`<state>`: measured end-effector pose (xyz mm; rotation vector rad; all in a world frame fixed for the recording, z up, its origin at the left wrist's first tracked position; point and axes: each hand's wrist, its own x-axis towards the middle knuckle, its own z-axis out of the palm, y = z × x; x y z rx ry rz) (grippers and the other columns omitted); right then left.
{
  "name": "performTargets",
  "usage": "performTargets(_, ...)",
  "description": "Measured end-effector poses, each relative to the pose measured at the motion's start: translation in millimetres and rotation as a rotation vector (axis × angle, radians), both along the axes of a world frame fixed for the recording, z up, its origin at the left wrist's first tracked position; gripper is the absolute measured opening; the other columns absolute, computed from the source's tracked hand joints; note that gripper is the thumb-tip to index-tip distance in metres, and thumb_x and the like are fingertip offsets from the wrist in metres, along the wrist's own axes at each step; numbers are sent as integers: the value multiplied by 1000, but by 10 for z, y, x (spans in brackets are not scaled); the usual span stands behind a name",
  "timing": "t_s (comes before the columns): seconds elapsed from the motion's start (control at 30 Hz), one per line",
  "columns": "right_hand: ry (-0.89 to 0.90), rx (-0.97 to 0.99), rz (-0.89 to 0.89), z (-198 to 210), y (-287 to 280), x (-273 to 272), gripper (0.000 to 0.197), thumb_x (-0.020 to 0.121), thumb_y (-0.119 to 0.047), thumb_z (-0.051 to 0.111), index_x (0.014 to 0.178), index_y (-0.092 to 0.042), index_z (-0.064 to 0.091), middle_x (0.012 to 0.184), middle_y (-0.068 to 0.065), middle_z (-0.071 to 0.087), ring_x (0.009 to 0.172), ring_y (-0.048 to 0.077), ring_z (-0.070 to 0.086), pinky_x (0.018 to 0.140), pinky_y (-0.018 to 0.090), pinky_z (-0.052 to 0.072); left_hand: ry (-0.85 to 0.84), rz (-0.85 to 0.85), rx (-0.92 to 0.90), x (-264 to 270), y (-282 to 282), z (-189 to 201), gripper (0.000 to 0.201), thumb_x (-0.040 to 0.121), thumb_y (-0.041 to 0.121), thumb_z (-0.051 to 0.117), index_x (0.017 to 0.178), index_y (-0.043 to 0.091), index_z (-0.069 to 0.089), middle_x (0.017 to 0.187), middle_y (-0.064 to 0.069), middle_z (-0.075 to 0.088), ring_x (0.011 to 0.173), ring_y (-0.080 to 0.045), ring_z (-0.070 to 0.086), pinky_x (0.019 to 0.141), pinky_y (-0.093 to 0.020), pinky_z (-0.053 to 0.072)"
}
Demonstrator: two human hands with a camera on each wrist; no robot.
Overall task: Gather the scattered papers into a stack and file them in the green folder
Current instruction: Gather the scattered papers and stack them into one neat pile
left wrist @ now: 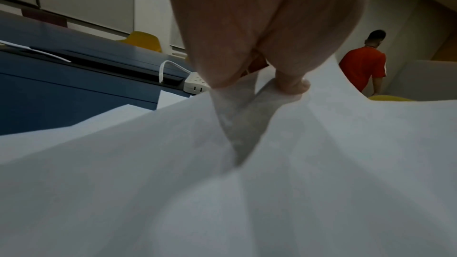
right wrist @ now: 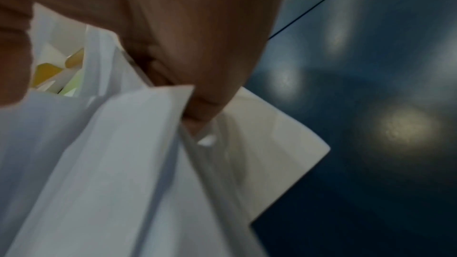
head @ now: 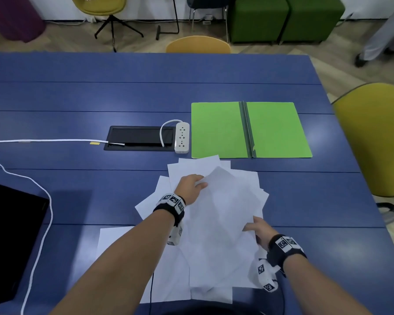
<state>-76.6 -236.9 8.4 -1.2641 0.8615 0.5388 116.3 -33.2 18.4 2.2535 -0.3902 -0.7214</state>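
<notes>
White paper sheets (head: 223, 223) fanned loosely on blue table (head: 100, 98), just short of open green folder (head: 250, 129). Left hand (head: 190, 187) pinches far-left edge, right hand (head: 261, 233) clamps near-right edge; opposite grips likely for squaring stack. One sheet (head: 114, 239) lies outside pile.

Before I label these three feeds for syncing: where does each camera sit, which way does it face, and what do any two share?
Head: worn on the head, facing forward and down at the blue table, green folder and papers; both forearms, left hand and right hand show.
Left wrist: along the left hand over lifted papers; fingers show.
Right wrist: along the right hand gripping papers; palm and fingers show.
Head and left wrist share the power strip.
</notes>
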Motion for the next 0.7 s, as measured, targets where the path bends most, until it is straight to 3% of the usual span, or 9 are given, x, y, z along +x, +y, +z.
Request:
performTargets(0.07,41,-122,90,3,27,-5,12,76,10,68,86,5,64,67,7,69,49,10,64,49,17,47,28,14,-27,-25,-42,-5,33,101,31,60,130,16,66,122,-6,71,115,-26,64,98,-32,49)
performTargets(0.1,60,-197,129,-16,21,-14,9,78,6,69,77,0,63,57,1,63,40,5,54,44,14,41,36,14,-26,-35,-57,-9,35,101,30,58,133,18,63,120,-7,72,112,-27,64,98,-34,50)
performTargets(0.2,95,-352,245,-186,-24,-28,29,63,-20,79,80,-3,62,69,2,61,59,13,54,54,19,45,26,22,-27,-55,-88,-26,35,104,30,53,137,18,59,113,-8,73,109,-29,62,96,-37,51)
performTargets(0.27,78,-397,237,-275,-31,-31,29,66,-18,79,82,-10,56,79,3,60,68,16,56,60,23,48,16,39,-38,-64,-86,-24,30,105,29,50,130,18,63,106,-6,74,100,-28,62,87,-33,50)
performTargets(0.33,44,-345,218,-268,-17,-32,35,65,-18,83,92,-10,63,92,6,70,82,19,66,79,33,57,-15,74,-60,-78,-62,-16,26,106,27,48,118,17,69,97,-5,73,93,-28,63,80,-31,47)
performTargets(0.4,-4,-259,180,-281,-16,-51,44,62,-20,86,102,-12,70,100,2,76,94,22,72,93,45,55,-37,151,-67,-90,-12,-22,29,106,26,50,121,15,71,113,-4,73,108,-24,64,91,-25,45)
performTargets(0.47,-16,-227,138,-268,-28,-60,40,69,-14,86,105,-12,71,100,1,77,96,23,73,96,48,53,-83,223,-38,-86,52,-9,30,105,25,52,123,12,71,124,-9,67,117,-24,60,101,-26,43)
performTargets(0.6,-48,-212,38,-230,-6,-51,34,76,-6,81,108,-14,70,102,-1,77,98,23,72,97,50,52,-49,283,85,-85,247,-77,29,104,32,48,111,15,71,102,-7,67,101,-31,63,91,-39,51)
performTargets(0.7,-71,-199,-19,-265,-1,-57,37,79,-4,79,112,-15,70,106,0,76,104,26,69,101,51,48,6,344,136,-145,401,-106,30,102,37,52,115,16,68,102,-2,70,103,-29,65,90,-36,51)
